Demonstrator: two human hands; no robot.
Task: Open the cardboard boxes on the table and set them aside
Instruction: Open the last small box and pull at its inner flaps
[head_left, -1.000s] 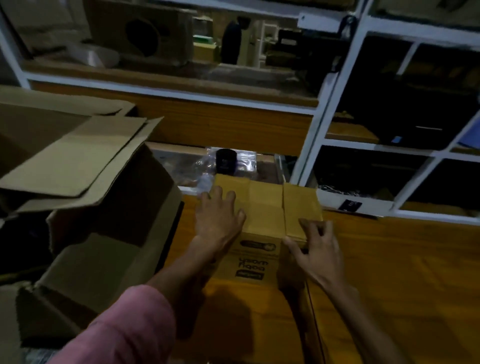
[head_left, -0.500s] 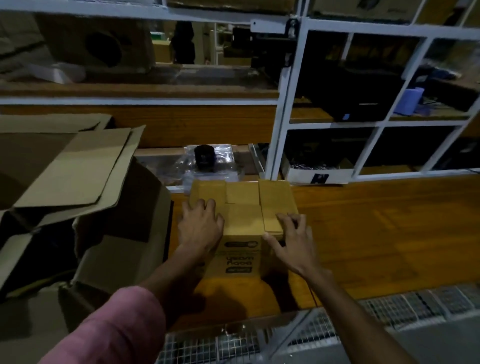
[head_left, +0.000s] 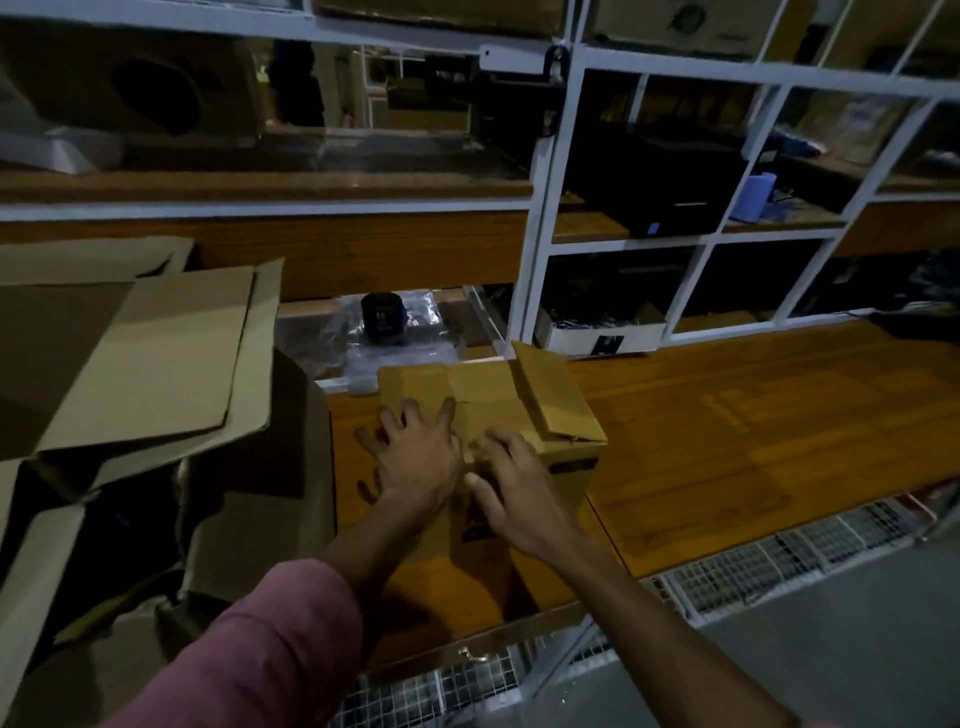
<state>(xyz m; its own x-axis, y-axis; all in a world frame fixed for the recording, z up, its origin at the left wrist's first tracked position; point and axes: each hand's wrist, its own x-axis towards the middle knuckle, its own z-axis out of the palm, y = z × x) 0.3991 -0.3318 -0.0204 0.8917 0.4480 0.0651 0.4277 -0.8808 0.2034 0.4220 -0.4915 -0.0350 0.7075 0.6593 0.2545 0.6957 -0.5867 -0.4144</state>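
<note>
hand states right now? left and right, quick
Left hand: open, fingers spread, pressing flat on top of the small cardboard box.
Right hand: on the box's near top edge; fingertips hidden, so a grip cannot be told.

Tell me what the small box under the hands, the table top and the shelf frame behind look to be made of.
Small box: brown corrugated cardboard, matte; one flap is creased and lifted. Table top: seemingly wood or wood-look laminate, orange-brown with plank lines and a slight sheen. Shelf frame: probably white-painted metal, judging by the thin straight bars.
</note>
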